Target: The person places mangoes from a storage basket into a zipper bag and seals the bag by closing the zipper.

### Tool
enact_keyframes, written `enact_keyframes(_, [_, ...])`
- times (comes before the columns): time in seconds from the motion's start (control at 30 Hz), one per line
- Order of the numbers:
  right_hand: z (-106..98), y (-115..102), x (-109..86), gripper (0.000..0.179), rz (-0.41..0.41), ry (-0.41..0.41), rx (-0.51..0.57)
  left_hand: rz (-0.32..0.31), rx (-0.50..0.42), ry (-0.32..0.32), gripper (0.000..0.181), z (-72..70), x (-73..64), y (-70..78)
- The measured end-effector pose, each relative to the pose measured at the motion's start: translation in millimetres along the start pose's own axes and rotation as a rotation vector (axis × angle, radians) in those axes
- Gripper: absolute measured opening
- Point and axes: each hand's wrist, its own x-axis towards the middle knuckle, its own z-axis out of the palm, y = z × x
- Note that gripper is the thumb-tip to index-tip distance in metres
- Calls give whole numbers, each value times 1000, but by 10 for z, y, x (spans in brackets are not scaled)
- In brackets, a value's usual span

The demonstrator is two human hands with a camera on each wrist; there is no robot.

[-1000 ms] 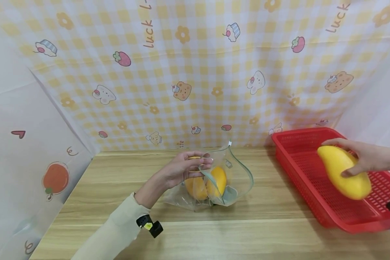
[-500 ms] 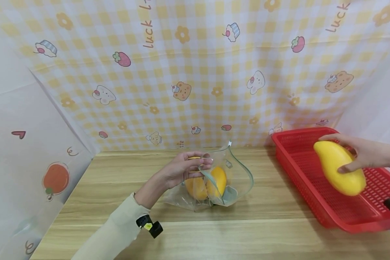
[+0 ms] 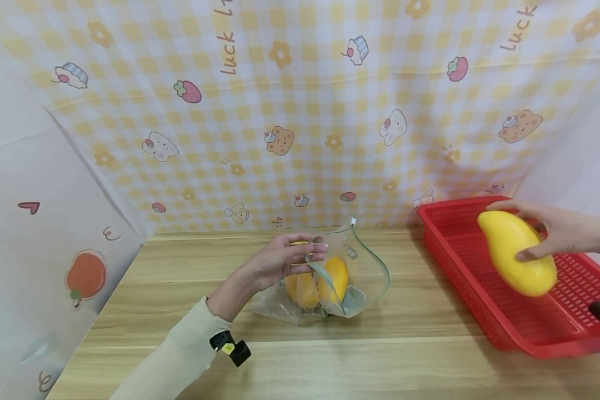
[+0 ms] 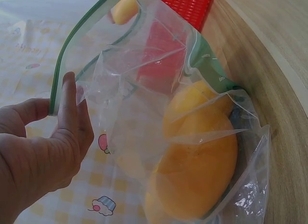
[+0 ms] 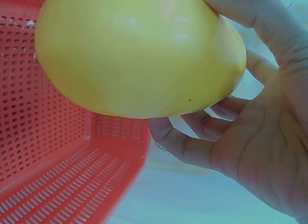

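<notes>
My left hand pinches the green-edged mouth of a clear zip bag between thumb and fingers, at its left side. The bag's mouth gapes toward the right. Inside it lie yellow-orange mangoes, partly covered by creased plastic and the hand in the head view. Over at the right, my right hand grips a large yellow mango, thumb on the near side and fingers around the far side. That mango hangs over the red basket, its narrow end pointing up and left.
The wooden table carries the bag near the middle and the basket at the right. A checked cloth hangs behind the table. A white slider sits at the top corner of the bag's mouth.
My right hand has moved slightly left and up with the mango over the basket. The left hand and the bag have stayed in place.
</notes>
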Motion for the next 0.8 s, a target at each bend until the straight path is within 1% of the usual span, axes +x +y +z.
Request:
enact_keyframes(0.17, [-7,-51,1,96,4,2,15,-1,3,5,27,-4,-4,0])
enact_keyframes(0.53, [-23,-184,-12,99,-111,20,60,1,-5,-1,27,-20,1,-12])
enact_keyframes(0.63, [-26,-219,-1,102,-124,25,60,3,-6,0,26,-22,-2,-13])
enact_keyframes(0.8, [-12,-271,39,102,-168,53,52,2,-9,0,27,-18,-8,-8])
